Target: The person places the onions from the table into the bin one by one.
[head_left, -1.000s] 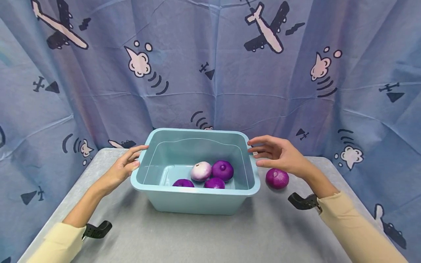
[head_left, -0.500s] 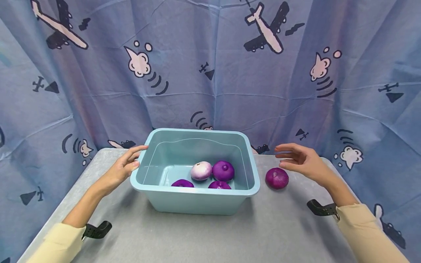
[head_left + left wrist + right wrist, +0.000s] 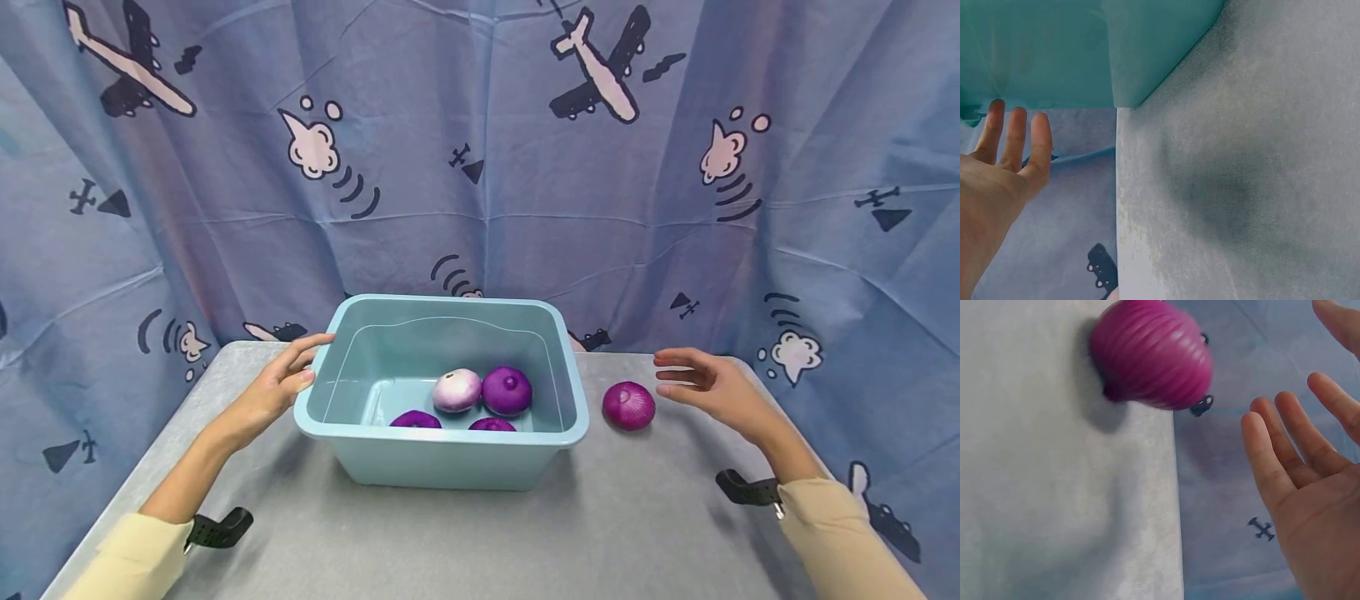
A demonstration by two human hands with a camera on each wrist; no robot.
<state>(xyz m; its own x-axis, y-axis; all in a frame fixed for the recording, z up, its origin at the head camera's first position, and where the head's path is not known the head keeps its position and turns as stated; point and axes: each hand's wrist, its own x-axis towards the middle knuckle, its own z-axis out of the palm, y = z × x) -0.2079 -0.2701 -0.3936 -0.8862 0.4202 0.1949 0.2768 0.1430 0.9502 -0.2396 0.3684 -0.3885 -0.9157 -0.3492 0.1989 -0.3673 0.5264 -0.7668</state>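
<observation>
A light blue plastic tub (image 3: 442, 463) stands on the grey table. My left hand (image 3: 258, 400) is at its left rim, fingers loosely extended; the left wrist view shows straight fingertips (image 3: 1017, 115) by the tub wall (image 3: 1041, 56). To the tub's right lies a ridged purple onion (image 3: 628, 406) on the table. My right hand (image 3: 723, 393) hovers to the right of this onion, apart from it, fingers loose and holding nothing. Inside the tub sit a white-and-purple round vegetable (image 3: 457, 391), a purple one with a nub (image 3: 507, 391) and two purple tops (image 3: 416, 419), mostly hidden by the front wall.
A blue curtain (image 3: 405, 167) printed with airplanes hangs behind and around the table (image 3: 465, 542). The table's right edge passes close to my right forearm. A black wrist mount (image 3: 221, 527) is on the left wrist and another (image 3: 750, 489) on the right.
My right hand has left the tub's right rim and moved right, past the onion on the table. The left hand stays at the left rim. A front purple vegetable in the tub has shifted slightly.
</observation>
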